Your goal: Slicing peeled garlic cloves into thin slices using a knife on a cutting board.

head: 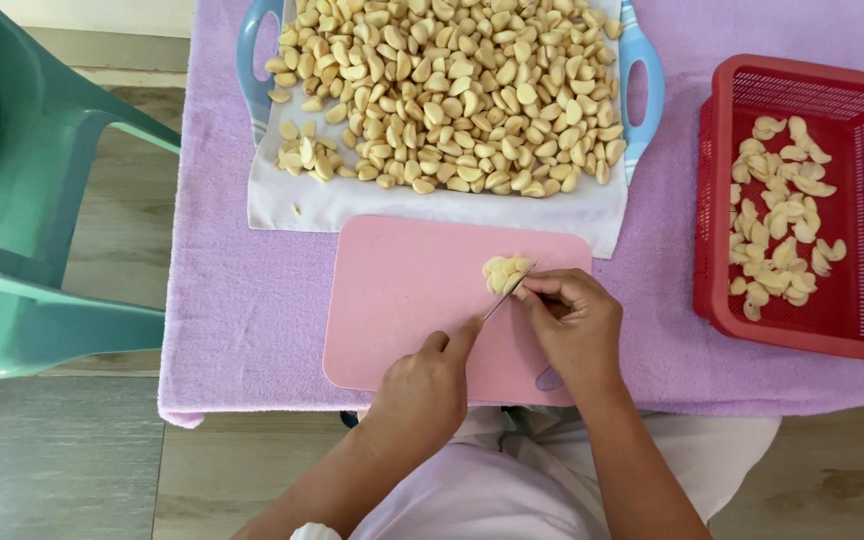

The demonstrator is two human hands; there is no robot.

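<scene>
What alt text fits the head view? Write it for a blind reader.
Two bare hands slice peeled garlic cloves on a pink cutting board: left hand holds the knife, right hand steadies the cloves. Behind sits a heaped garlic tray, right a red basket.

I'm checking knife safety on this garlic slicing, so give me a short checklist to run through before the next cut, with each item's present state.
1. Knife gripped: ok, the left hand holds it, forefinger along the blade's back.
2. Garlic steadied: ok, the right hand pinches it at the blade.
3. Fingertips clear of the edge: cannot tell, they sit right against the blade.
4. Pink cutting board flat on the purple towel: ok.
5. Red basket has room for slices: ok, partly filled.
6. Whole cloves on the tray in supply: ok, a large pile.
</scene>
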